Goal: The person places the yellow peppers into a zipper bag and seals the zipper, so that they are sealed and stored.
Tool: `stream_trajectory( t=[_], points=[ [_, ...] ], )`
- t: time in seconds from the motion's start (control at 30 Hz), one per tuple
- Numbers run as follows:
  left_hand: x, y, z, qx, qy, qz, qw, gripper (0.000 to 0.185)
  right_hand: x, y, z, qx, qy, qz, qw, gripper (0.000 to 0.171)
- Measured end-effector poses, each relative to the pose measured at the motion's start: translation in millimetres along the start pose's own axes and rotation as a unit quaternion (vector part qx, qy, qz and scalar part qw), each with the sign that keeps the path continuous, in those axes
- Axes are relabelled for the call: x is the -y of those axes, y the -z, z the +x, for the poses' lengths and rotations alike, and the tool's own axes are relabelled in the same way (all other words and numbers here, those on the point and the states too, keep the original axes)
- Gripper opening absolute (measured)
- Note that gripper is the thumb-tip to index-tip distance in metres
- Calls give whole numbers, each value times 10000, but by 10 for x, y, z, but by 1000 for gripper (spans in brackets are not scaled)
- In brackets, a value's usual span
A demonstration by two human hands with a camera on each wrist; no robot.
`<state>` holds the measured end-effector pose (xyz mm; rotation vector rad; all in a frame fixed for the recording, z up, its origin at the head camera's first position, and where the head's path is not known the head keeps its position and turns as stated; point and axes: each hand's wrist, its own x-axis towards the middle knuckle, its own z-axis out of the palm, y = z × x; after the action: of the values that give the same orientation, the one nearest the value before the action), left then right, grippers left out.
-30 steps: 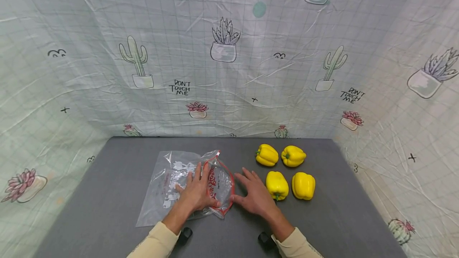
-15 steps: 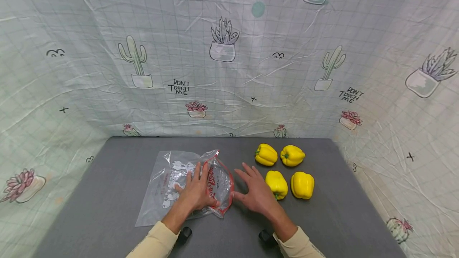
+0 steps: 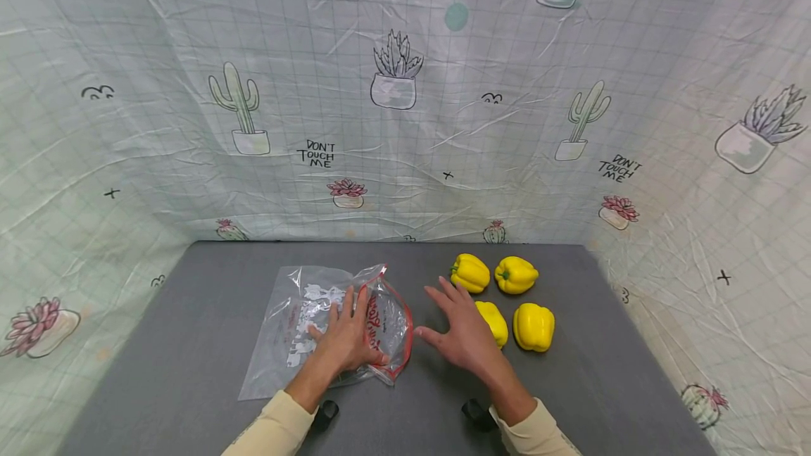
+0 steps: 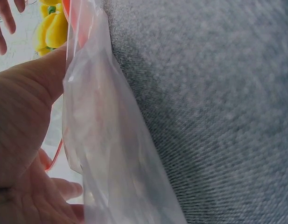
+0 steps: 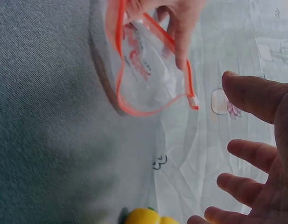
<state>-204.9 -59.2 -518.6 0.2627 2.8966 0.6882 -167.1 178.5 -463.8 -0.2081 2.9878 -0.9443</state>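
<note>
Both arms are in long cream-coloured sleeves (image 3: 266,435), plain knit-looking fabric with no print or logo, coming in from the bottom edge of the head view. Left hand (image 3: 347,340) and right hand (image 3: 465,336) are bare: no gloves, rings or watch. There's a small black camera unit (image 3: 327,414) strapped under each wrist, just ahead of the cuffs.

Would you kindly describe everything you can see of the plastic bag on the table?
The plastic bag is clear, thin and crinkled, with white print on its face and red lettering near a red zip-type rim. It lies flat on the grey table, left of four yellow peppers, with its mouth at the right end gaping open in a loop. The left hand rests on it with fingers spread, thumb at the red rim. The right hand hovers apart from it.
</note>
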Motion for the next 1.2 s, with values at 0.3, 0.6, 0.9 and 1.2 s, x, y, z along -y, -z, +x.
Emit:
stream_trajectory(
  t=[0.3,0.6,0.9,1.2],
  points=[
    [-4,-12,13,7,22,-5,10000,139,-91,151,-32,-210,-208,55,9995,73],
    [-12,-24,24,-35,-12,-1,10000,139,-269,286,-40,-271,-441,144,9986,74],
    [0,9,14,24,38,-26,10000,138,-407,365,-109,-230,-621,222,9976,77],
    [10,-3,19,108,106,-2,9999,139,-560,340,-158,-202,-734,347,9965,78]
  ],
)
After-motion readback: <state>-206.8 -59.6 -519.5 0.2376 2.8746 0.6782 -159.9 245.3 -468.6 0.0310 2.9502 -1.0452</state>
